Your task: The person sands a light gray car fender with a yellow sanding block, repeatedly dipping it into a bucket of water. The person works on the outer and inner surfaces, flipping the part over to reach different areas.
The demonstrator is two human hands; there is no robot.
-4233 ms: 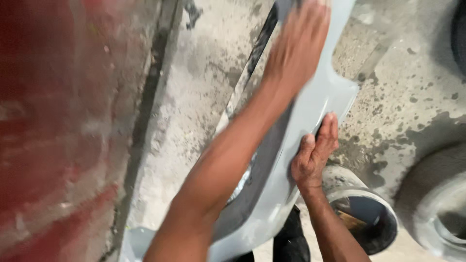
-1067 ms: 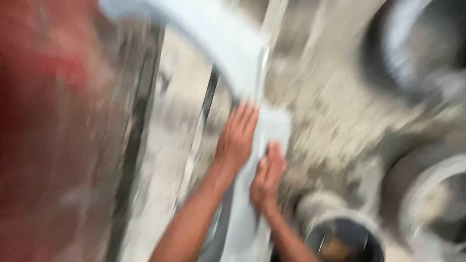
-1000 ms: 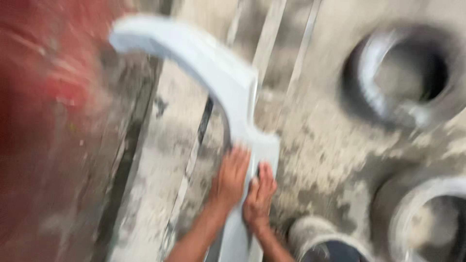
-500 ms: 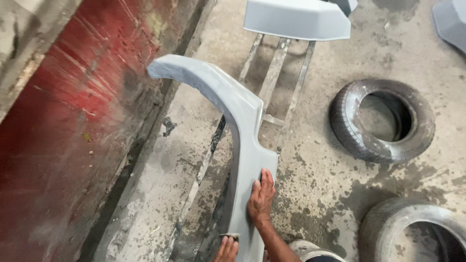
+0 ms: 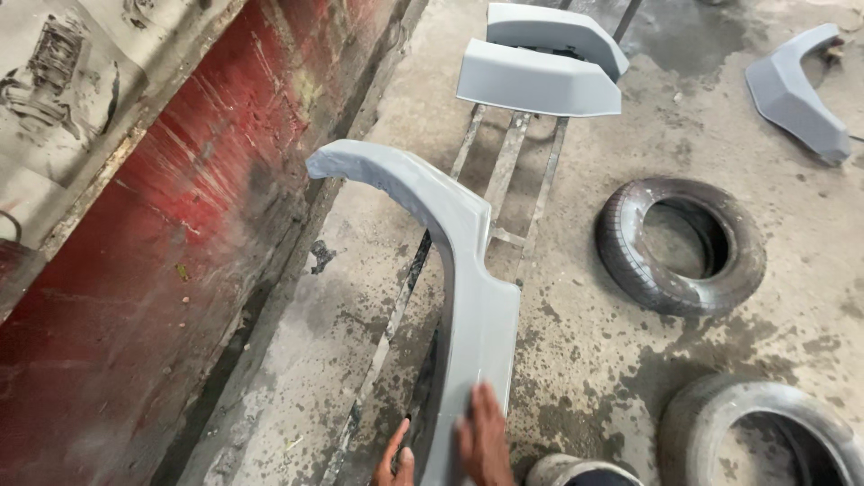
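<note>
A long grey curved car fender panel (image 5: 454,243) lies on a low metal rack, its arched end toward the red wall. My right hand (image 5: 483,439) rests flat on the near end of the panel, fingers spread. My left hand (image 5: 394,461) is at the bottom edge, fingers touching the panel's left edge; most of it is out of frame. Neither hand wraps around anything.
A red scraped wall (image 5: 153,270) runs along the left. Metal rack rails (image 5: 517,171) extend away under two more grey panels (image 5: 540,63). Another grey panel (image 5: 796,90) lies far right. Two tyres (image 5: 679,243) (image 5: 760,441) lie on stained concrete; a round container (image 5: 567,470) sits at the bottom edge.
The view has pulled back and steadied, so the whole fender shows. My hands have slid down to its near end, the left one dropping to the panel's left edge.
</note>
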